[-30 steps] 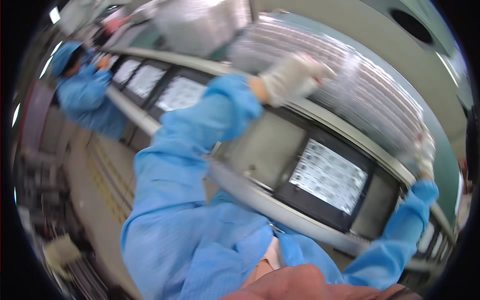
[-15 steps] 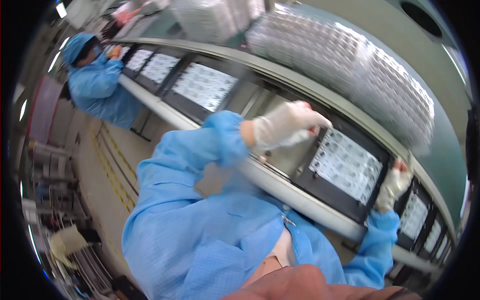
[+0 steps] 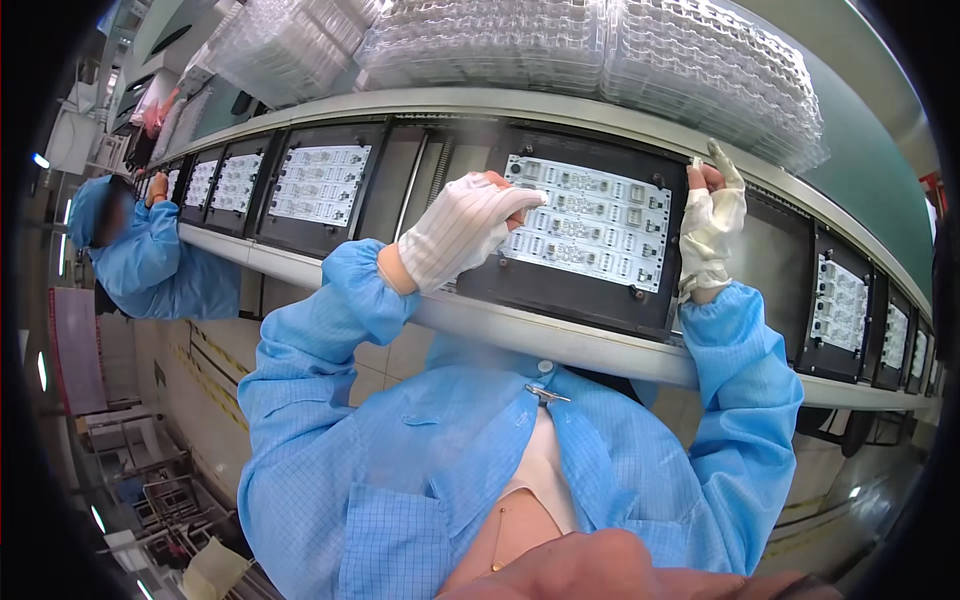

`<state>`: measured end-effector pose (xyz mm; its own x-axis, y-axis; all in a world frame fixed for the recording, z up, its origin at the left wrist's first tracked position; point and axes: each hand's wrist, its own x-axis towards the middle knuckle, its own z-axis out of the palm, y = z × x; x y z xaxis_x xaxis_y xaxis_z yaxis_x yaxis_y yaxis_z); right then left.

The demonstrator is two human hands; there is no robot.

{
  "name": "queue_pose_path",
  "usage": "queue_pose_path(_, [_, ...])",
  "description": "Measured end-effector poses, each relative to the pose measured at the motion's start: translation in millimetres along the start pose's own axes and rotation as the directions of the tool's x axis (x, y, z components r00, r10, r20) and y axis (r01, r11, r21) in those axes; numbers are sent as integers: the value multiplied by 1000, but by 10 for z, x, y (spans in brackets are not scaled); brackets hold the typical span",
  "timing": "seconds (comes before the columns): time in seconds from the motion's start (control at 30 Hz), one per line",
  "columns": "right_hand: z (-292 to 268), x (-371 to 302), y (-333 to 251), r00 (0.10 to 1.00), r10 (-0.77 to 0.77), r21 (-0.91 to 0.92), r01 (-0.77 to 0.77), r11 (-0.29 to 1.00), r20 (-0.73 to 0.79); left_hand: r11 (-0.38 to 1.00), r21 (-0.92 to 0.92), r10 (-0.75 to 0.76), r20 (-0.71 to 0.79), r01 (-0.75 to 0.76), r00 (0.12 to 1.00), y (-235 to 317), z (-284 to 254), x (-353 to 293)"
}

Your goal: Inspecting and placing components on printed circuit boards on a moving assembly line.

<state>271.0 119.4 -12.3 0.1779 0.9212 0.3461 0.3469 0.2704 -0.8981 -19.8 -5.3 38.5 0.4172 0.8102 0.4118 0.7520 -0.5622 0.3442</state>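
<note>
A white circuit board panel (image 3: 590, 225) lies in a black carrier tray (image 3: 560, 298) in front of me. It has rows of small dark and light parts. My left hand (image 3: 465, 225), in a white striped glove, hovers at the panel's upper left part, thumb and index finger drawn together. Whatever may be in that pinch is hidden or too small to make out. At the tray's right edge is my right hand (image 3: 712, 225), also gloved, its index finger stretched away from me and some bare fingertips showing. Nothing is visible in it.
More carriers with white panels (image 3: 318, 185) line the conveyor to the left, and others (image 3: 840, 305) to the right. Stacked clear plastic trays (image 3: 700, 85) stand behind the rail (image 3: 450, 103). A co-worker in blue (image 3: 165, 255) stands at the far left.
The view has turned, so the conveyor runs more level. My left hand has come from beside the carrier to over the panel's left part; my right hand stays by its right edge.
</note>
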Motion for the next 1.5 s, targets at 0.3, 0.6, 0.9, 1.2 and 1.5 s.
queue_pose_path(0.3, [-13,-38,-12,998,-14,-51,17,999,54,992,104,60,97,-70,993,-41,70,47])
queue_pose_path(0.6, [-34,-8,11,996,16,-57,-11,998,84,998,-51,-36,171,46,985,-78,22,131])
queue_pose_path(0.9, [-85,-54,26,995,-70,-59,74,996,72,997,-65,-37,213,52,976,-20,-72,223])
queue_pose_path(1.2, [-128,-51,-19,981,-180,-83,185,979,70,962,198,149,186,-185,971,88,24,129])
queue_pose_path(1.5, [-466,-214,-326,891,-127,50,117,992,435,998,-37,43,-99,-47,994,0,84,103])
